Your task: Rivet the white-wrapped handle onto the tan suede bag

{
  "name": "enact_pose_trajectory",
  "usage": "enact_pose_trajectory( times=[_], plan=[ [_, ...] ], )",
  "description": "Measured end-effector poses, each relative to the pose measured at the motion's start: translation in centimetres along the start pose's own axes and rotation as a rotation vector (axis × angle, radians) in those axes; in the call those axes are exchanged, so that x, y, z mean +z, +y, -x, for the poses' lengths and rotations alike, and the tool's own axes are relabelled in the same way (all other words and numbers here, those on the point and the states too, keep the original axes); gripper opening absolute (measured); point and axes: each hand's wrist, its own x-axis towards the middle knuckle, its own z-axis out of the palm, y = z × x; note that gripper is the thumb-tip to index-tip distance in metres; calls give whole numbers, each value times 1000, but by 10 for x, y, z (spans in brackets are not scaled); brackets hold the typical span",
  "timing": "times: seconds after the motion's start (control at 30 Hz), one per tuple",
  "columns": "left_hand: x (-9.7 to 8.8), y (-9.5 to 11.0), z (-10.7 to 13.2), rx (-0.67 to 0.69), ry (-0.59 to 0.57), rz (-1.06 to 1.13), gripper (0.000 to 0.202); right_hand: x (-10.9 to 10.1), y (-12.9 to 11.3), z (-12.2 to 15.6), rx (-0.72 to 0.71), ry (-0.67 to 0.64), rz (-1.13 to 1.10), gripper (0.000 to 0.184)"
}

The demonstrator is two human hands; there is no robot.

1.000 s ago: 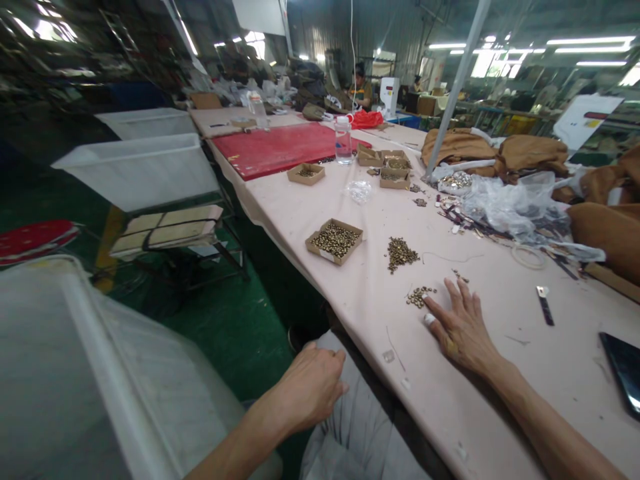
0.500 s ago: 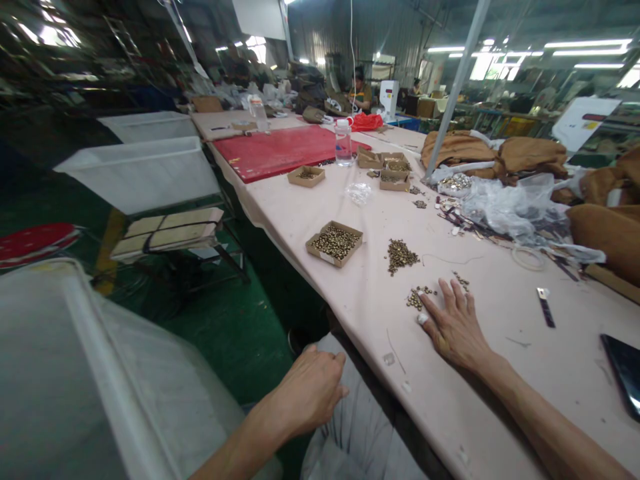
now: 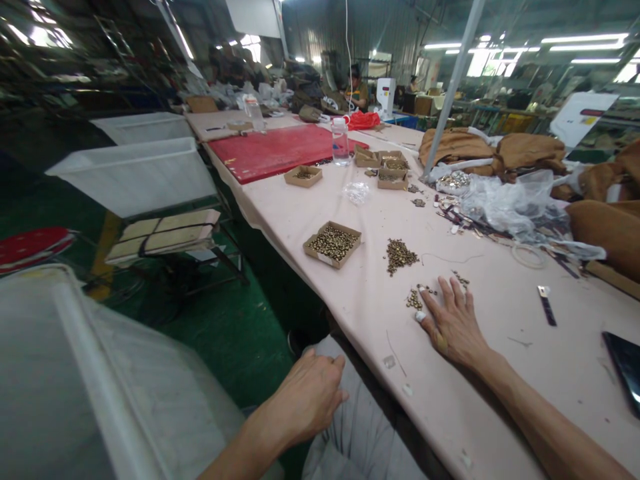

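Note:
My right hand [image 3: 453, 327] lies on the table [image 3: 500, 407], palm down and fingers spread, with white wraps on the thumb and a fingertip. Small round brass-coloured metal pieces [image 3: 414, 299], like studs or rivet caps, lie at its thumb and index finger, and a few more by the other fingertips. Just beyond is a larger pile [image 3: 400, 257] of the same pieces. A shallow cardboard box [image 3: 345, 261] full of them stands left of that pile. My left hand [image 3: 315, 387] is closed above my lap beside the table edge; whatever its fingers may hold is hidden.
Farther back are a water bottle [image 3: 341, 143], small cardboard boxes [image 3: 393, 179] and a red board [image 3: 280, 150]. Plastic bags [image 3: 520, 207] and brown fabric [image 3: 535, 155] line the right side. A phone [image 3: 625, 373] lies at right. A white bin [image 3: 165, 373] stands left of my legs.
The view has shifted very slightly. Both hands keep nearly the same place and pose, and the metal pieces look the same.

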Motion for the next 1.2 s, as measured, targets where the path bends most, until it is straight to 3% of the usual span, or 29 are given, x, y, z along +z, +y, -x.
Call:
enact_pose_trajectory(
  times=[1.2],
  plan=[
    [-3,-1,-2,-31,-37,39,23,6,3,-3,68,-21,29,58]
  ],
)
